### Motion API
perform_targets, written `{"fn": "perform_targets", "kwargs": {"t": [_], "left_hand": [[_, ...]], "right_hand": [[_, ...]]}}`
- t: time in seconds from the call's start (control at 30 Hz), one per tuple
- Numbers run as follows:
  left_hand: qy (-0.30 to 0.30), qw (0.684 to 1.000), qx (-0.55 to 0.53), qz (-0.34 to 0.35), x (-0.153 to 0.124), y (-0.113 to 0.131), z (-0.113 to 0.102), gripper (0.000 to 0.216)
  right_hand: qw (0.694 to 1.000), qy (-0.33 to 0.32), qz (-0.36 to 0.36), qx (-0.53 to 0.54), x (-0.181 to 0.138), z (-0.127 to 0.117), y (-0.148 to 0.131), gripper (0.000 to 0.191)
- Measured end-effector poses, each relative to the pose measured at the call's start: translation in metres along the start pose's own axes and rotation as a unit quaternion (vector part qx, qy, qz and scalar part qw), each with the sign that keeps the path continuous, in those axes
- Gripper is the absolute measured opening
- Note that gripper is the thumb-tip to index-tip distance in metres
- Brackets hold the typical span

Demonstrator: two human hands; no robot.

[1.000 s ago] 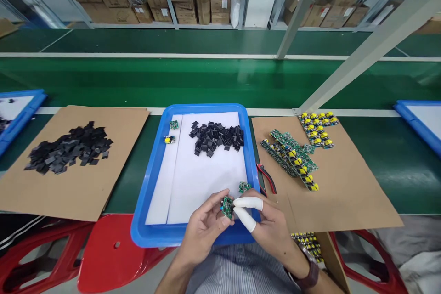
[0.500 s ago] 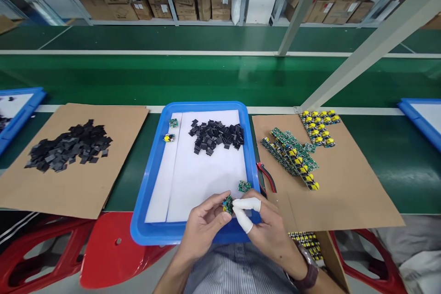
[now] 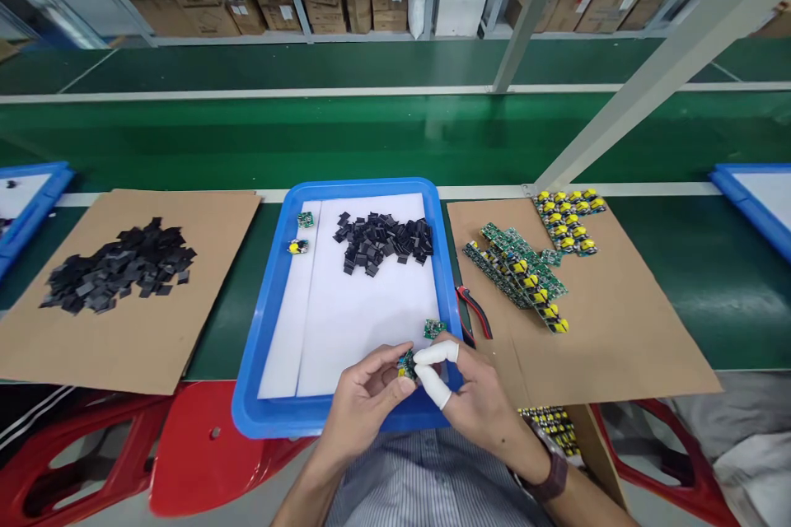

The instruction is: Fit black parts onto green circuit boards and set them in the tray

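A: What are the hands doing?

B: The left hand (image 3: 364,395) and the right hand (image 3: 473,399) meet over the near edge of the blue tray (image 3: 263,321). Both are curled closed around one small green circuit board (image 3: 406,364), pinched between their fingertips. The right thumb and forefinger wear white finger covers (image 3: 436,352). A dark watch (image 3: 552,473) sits on the right wrist.

A: And right around them?

B: Just beyond the fingers, a second small green board (image 3: 434,328) lies on the white sheet (image 3: 364,313) that lines the tray. Farther up the sheet is a heap of small black parts (image 3: 383,239), and near the tray's far left corner lie two more little pieces, one green (image 3: 305,220), one with yellow on it (image 3: 297,247).

A: Outside the tray?

B: To the right, a cutter with red handles (image 3: 475,313) lies beside the tray wall at the edge of a brown cardboard sheet (image 3: 618,329). On that sheet are rows of green boards with yellow parts (image 3: 525,268). To the left, another cardboard sheet (image 3: 203,321) carries a bigger pile of black parts (image 3: 117,266). All of it rests on the green counter (image 3: 692,280), with red stools (image 3: 198,453) below.
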State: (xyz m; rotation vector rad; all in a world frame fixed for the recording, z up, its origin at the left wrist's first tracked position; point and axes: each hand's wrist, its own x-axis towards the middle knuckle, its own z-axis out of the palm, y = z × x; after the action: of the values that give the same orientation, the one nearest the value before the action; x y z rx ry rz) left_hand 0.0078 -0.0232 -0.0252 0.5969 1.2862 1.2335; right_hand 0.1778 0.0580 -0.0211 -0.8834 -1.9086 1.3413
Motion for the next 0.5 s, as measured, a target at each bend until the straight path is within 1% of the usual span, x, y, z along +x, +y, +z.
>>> {"fn": "perform_targets", "kwargs": {"t": [0.2,0.37,0.43,0.5], "left_hand": [[-0.011,1.000,-0.018,-0.008,0.0003,0.0028,0.0002,0.038],[-0.019,1.000,-0.008,0.019,0.0009,0.0044,0.0001,0.036],[-0.019,1.000,-0.009,0.006,0.0004,0.0038,-0.0002,0.035],[-0.019,1.000,-0.012,-0.014,-0.0002,0.0026,-0.0002,0.035]], "right_hand": [[1.000,0.003,-0.021,0.015,0.0031,0.0017,-0.0040,0.011],[0.999,0.040,0.014,-0.001,0.0039,0.0086,-0.0040,0.011],[0.999,0.033,0.002,0.003,0.0038,0.0078,-0.0037,0.011],[1.000,0.009,-0.018,0.014,0.0038,0.0047,-0.0031,0.011]]}}
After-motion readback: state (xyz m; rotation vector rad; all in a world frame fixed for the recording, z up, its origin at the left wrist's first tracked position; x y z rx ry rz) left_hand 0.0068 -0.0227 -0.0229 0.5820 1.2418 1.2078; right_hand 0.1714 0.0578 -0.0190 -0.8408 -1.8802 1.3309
